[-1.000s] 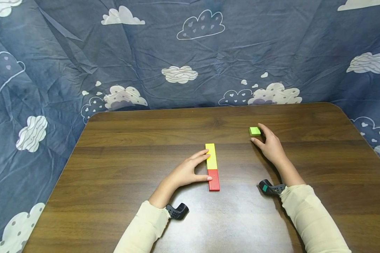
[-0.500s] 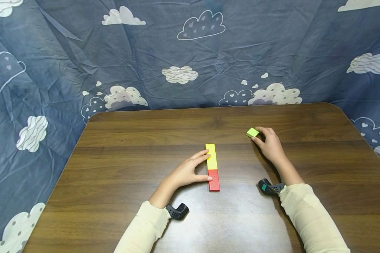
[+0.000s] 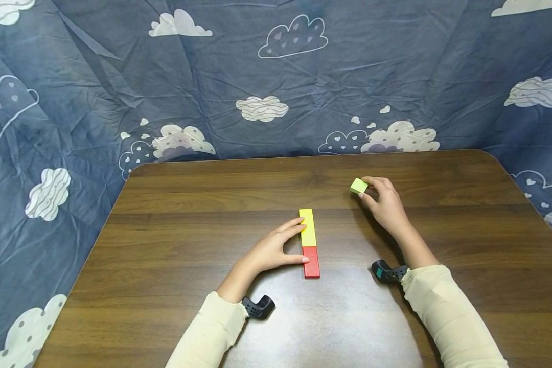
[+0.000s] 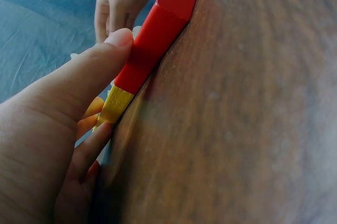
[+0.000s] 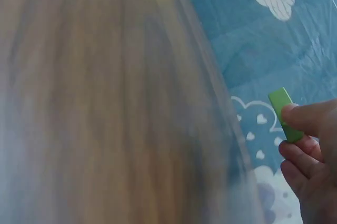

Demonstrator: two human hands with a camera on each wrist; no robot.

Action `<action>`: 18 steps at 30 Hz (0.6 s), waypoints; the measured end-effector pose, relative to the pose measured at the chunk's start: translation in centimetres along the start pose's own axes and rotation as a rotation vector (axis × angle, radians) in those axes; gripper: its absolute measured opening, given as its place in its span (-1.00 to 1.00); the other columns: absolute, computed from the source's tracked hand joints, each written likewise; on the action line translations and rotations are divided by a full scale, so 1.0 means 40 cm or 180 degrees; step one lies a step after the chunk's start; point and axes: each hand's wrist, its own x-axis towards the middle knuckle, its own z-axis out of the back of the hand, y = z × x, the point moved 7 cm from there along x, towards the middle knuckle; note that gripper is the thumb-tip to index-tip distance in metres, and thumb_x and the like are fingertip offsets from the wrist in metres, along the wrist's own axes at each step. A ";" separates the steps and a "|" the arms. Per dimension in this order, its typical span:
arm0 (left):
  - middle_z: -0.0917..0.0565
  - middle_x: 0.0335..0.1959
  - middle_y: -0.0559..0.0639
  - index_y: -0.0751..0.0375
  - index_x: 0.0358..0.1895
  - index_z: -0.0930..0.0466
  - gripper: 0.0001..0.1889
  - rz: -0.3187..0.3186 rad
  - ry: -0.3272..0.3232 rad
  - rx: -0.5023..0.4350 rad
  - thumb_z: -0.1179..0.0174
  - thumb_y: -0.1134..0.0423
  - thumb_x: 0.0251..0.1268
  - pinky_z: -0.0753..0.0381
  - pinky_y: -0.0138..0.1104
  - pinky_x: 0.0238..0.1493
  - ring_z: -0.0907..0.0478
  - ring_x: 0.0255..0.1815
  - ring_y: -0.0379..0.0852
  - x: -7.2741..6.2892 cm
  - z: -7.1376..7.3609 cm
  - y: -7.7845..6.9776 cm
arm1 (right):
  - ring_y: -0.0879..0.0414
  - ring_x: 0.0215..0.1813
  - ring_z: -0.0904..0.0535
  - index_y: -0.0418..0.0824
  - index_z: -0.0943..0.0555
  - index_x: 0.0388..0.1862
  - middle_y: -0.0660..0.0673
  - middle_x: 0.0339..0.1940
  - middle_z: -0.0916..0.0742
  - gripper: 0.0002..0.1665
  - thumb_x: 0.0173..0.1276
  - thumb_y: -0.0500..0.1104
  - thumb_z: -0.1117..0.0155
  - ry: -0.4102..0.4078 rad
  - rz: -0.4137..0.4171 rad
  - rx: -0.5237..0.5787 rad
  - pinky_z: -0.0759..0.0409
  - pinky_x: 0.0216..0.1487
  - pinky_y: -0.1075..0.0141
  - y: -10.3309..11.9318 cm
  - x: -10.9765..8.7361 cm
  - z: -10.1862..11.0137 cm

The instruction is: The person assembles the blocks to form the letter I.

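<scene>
A yellow block (image 3: 308, 235) and a red block (image 3: 312, 269) lie end to end on the table in the head view. My left hand (image 3: 268, 250) rests against their left side, fingertips touching the yellow one and thumb touching the red one; its fingers are extended. The left wrist view shows the thumb against the red block (image 4: 158, 39). Farther back on the right, my right hand (image 3: 386, 205) pinches a small green block (image 3: 358, 185) between thumb and fingers. Held by its edges, the green block (image 5: 281, 101) appears off the table in the right wrist view.
The brown wooden table (image 3: 188, 204) has its far edge behind both hands. A blue cloth (image 3: 221, 66) with white clouds hangs beyond that edge. Each wrist wears a black band, the left band (image 3: 258, 308) close to the tabletop.
My right hand has closed on the green block, turned it and carried it left and slightly up from its former spot. The left hand and the yellow and red blocks stay put.
</scene>
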 end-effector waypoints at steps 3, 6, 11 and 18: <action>-0.14 0.36 -0.09 0.16 0.29 -0.26 -0.23 0.0003 0.0001 -0.0015 -0.31 -0.04 -0.02 -0.08 -0.31 0.27 -0.06 0.33 -0.19 0.001 0.001 -0.001 | -0.19 0.00 -0.43 -0.42 -0.43 0.09 -0.35 0.00 -0.43 -0.56 0.20 -0.40 -0.18 0.0038 0.0071 0.0088 -0.40 0.05 0.03 0.020 0.010 -0.010; -0.14 0.36 -0.09 0.16 0.29 -0.26 -0.23 -0.0001 0.0000 -0.0026 -0.31 -0.03 -0.02 -0.08 -0.32 0.27 -0.06 0.33 -0.20 0.000 0.003 -0.002 | -0.18 0.02 -0.42 -0.41 -0.42 0.09 -0.33 0.01 -0.44 -0.55 0.19 -0.42 -0.18 0.0086 0.0158 0.0119 -0.39 0.07 0.04 0.040 0.021 -0.023; -0.14 0.36 -0.08 0.17 0.29 -0.26 -0.23 -0.0014 0.0002 -0.0023 -0.30 -0.04 -0.01 -0.08 -0.32 0.27 -0.06 0.33 -0.20 0.000 0.002 -0.002 | -0.18 0.01 -0.43 -0.42 -0.43 0.08 -0.33 0.01 -0.45 -0.56 0.17 -0.45 -0.17 0.0121 0.0295 0.0144 -0.39 0.06 0.03 0.074 0.036 -0.043; -0.14 0.36 -0.08 0.17 0.30 -0.25 -0.22 -0.0020 0.0006 -0.0006 -0.30 -0.05 -0.01 -0.07 -0.33 0.27 -0.05 0.33 -0.20 0.001 0.002 -0.002 | -0.16 0.01 -0.43 -0.42 -0.43 0.08 -0.31 0.01 -0.46 -0.56 0.18 -0.44 -0.17 0.0240 0.0377 0.0151 -0.39 0.06 0.06 0.106 0.050 -0.083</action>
